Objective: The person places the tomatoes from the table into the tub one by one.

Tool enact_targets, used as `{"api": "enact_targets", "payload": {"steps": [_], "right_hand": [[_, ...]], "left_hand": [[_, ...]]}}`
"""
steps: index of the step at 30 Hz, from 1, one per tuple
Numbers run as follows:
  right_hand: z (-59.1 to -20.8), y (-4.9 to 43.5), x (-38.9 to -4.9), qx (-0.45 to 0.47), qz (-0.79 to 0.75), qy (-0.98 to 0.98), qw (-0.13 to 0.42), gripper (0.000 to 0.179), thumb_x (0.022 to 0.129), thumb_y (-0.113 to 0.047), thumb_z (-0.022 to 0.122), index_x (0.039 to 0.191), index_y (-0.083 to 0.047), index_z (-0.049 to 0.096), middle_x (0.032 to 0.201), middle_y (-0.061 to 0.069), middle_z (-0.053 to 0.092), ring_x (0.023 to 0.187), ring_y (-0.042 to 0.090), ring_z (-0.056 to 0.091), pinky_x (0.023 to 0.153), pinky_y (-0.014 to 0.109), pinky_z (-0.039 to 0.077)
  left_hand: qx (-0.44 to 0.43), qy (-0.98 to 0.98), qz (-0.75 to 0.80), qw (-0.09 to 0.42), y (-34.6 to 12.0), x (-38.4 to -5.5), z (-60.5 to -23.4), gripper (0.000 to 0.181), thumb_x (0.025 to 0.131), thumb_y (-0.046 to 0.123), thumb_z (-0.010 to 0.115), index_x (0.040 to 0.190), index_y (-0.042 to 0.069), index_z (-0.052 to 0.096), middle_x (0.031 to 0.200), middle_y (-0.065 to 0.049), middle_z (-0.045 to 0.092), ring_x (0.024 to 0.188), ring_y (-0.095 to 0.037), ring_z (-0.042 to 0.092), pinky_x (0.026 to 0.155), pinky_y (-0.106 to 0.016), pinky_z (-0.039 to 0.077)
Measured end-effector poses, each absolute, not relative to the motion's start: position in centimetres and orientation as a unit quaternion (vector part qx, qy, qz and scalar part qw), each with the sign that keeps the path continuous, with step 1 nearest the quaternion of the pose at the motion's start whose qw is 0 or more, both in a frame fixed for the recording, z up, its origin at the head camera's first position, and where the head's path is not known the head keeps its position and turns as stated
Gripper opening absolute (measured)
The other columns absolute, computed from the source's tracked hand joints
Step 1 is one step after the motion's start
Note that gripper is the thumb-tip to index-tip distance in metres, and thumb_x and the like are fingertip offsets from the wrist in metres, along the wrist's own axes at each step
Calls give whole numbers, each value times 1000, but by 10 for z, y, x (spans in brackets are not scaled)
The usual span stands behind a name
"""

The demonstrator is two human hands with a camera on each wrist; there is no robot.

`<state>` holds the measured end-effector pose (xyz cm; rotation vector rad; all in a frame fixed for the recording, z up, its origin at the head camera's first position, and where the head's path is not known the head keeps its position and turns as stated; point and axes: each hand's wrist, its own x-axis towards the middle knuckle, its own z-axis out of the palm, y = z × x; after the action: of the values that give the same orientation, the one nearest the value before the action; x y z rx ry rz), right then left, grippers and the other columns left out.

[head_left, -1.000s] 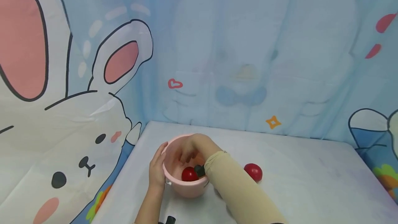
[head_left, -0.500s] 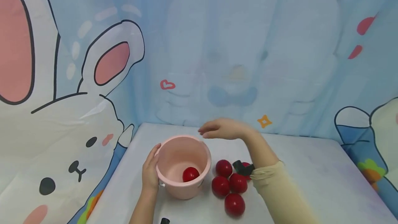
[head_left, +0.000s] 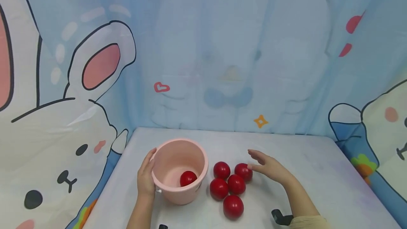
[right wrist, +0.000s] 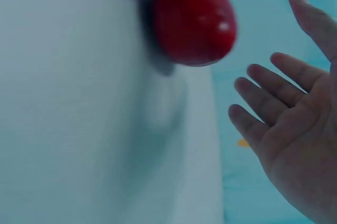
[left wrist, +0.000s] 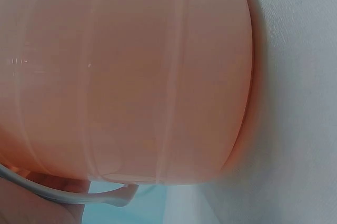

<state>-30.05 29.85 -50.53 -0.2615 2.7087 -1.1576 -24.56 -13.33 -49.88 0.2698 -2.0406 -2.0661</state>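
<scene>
A pink bucket (head_left: 181, 196) stands upright on the table, with one round, glossy red apple-like thing (head_left: 188, 178) inside. My left hand (head_left: 146, 179) holds the bucket's left side near the rim; its curved wall (left wrist: 131, 76) and part of the handle (left wrist: 79, 196) fill much of the left wrist view. Several more red apple-like things (head_left: 236, 184) lie grouped to the right of the bucket. With fingers spread and nothing held, my right hand (head_left: 270, 168) is beside the far right one (head_left: 243, 172), also seen in the right wrist view as a red apple-like thing (right wrist: 195, 21).
A white cloth covers the table (head_left: 286, 151). Behind it hangs a blue curtain (head_left: 235, 45) with cartoon prints, and a printed rabbit (head_left: 63, 144) is on the left side. Black wrist straps show near both forearms.
My right hand was inside the bucket, came out over its right side, and is now lower, beside the red things. My left hand stays at the bucket. The head view has shifted rightward.
</scene>
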Motion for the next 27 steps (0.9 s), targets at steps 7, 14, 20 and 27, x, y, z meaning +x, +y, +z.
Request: {"api": "enact_targets", "payload": {"steps": [7, 14, 20, 27], "right_hand": [[-545, 301, -293, -46, -419, 902, 98, 87, 82, -53, 73, 153, -17, 36, 155, 15, 42, 144, 42, 36, 104, 59, 47], [-559, 299, -290, -35, -431, 899, 78, 91, 77, -54, 77, 151, -18, 39, 153, 12, 45, 144, 38, 37, 106, 56, 46], [-563, 295, -291, -32, -445, 892, 78, 90, 75, -55, 78, 150, -21, 42, 153, 10, 46, 144, 36, 39, 106, 53, 46], [-565, 292, -292, -16, -433, 898, 83, 87, 72, -59, 78, 146, -25, 48, 149, 11, 50, 141, 38, 43, 103, 53, 50]], "left_hand": [[94, -680, -719, 106, -134, -247, -499, 35, 104, 39, 41, 136, 44, 53, 148, 21, 47, 146, -9, 35, 115, -40, 40], [94, -675, -724, 111, -133, -247, -497, 35, 104, 38, 42, 136, 42, 54, 146, 21, 50, 142, -7, 39, 114, -36, 41], [94, -674, -724, 112, -134, -246, -498, 36, 104, 38, 42, 138, 40, 54, 146, 20, 50, 143, -8, 39, 115, -38, 40], [87, -672, -726, 114, -133, -247, -499, 35, 104, 38, 41, 137, 41, 54, 145, 20, 51, 141, -8, 42, 113, -39, 42]]}}
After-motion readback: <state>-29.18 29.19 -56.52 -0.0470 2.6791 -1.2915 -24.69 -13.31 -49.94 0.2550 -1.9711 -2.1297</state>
